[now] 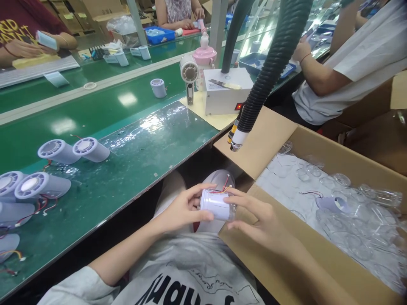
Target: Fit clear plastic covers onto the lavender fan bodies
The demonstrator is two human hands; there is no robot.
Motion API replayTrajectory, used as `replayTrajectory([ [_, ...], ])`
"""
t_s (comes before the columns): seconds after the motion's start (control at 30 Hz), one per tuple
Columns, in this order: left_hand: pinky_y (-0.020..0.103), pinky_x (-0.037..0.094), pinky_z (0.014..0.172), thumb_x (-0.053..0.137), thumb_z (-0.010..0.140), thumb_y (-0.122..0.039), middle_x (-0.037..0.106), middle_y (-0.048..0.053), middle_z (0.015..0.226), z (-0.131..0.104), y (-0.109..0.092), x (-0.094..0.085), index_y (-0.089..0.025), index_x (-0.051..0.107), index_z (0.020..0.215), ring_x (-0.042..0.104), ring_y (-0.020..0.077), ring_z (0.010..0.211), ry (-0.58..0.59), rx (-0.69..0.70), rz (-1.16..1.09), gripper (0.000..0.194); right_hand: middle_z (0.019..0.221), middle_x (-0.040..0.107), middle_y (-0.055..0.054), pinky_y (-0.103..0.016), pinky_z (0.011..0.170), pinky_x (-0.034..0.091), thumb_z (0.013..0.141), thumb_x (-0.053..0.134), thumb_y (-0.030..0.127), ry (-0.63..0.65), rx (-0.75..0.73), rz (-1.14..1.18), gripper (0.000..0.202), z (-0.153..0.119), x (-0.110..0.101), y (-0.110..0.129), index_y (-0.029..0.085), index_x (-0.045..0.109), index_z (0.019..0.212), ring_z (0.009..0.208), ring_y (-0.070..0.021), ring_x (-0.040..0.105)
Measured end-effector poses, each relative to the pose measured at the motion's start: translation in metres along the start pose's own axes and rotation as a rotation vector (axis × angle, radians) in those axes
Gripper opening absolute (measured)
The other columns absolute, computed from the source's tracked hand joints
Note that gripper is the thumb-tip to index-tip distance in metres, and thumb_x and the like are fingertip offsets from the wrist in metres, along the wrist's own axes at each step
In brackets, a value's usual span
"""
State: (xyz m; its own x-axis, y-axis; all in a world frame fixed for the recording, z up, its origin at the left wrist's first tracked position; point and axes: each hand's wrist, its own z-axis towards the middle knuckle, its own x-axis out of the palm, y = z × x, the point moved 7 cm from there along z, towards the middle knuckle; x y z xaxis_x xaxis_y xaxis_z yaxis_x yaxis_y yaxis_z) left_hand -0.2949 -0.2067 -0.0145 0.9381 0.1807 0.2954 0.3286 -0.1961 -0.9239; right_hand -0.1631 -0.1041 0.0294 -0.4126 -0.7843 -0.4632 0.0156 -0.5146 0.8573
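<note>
Above my lap, a lavender cylindrical fan housing lies on its side between my two hands. Red and yellow wires stick up from its top. My left hand grips the left end, thumb along the front and fingers behind. At the other end, my right hand closes its fingers around a clear plastic part fitted against the housing. How far that part goes on is hidden by my fingers.
Several lavender housings with wires lie on the green bench to the left. A cardboard box on the right holds clear plastic parts and one housing. A black hose hangs ahead, by a white device. Co-workers sit around the line.
</note>
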Motion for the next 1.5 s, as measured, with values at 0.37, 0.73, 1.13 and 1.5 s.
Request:
replayTrajectory([
  [0.37,0.036,0.05,0.096,0.085,0.065,-0.02,0.059,0.012,0.134,0.026,-0.011,-0.012,-0.025,0.053,0.135,0.059,0.0273,0.118,0.018,0.028,0.01,0.077,0.13,0.062,-0.005,-0.043,0.1,0.052,0.077,0.08,0.025,-0.066,0.23,0.467,0.04,0.012,0.007,-0.036,0.028,0.062,0.112,0.117,-0.0254,0.061],
  [0.73,0.044,0.044,0.102,0.086,0.062,-0.027,0.069,0.014,0.116,0.131,-0.054,-0.031,-0.012,0.062,0.116,0.064,0.0267,0.11,0.061,0.059,0.12,0.06,0.123,0.063,-0.01,-0.045,0.094,0.054,0.066,0.083,0.047,-0.439,0.155,0.628,0.054,0.063,-0.008,-0.113,0.027,0.051,0.104,0.113,-0.0274,0.061],
  [1.13,0.04,0.048,0.099,0.085,0.065,-0.021,0.06,0.013,0.133,0.102,-0.04,-0.018,-0.02,0.055,0.13,0.061,0.0248,0.114,0.11,0.079,0.162,0.071,0.133,0.059,-0.01,-0.046,0.101,0.05,0.071,0.083,0.031,-0.306,0.153,0.508,0.04,0.04,-0.021,-0.085,0.024,0.06,0.103,0.123,-0.0286,0.056],
  [1.5,0.043,0.043,0.108,0.084,0.067,-0.025,0.055,0.006,0.141,0.005,-0.045,0.019,-0.033,0.055,0.133,0.051,0.0287,0.13,0.135,0.311,0.469,0.073,0.131,0.061,-0.008,-0.04,0.099,0.053,0.079,0.075,0.026,0.036,0.2,0.159,0.038,-0.009,-0.016,0.003,0.024,0.057,0.113,0.116,-0.0243,0.061],
])
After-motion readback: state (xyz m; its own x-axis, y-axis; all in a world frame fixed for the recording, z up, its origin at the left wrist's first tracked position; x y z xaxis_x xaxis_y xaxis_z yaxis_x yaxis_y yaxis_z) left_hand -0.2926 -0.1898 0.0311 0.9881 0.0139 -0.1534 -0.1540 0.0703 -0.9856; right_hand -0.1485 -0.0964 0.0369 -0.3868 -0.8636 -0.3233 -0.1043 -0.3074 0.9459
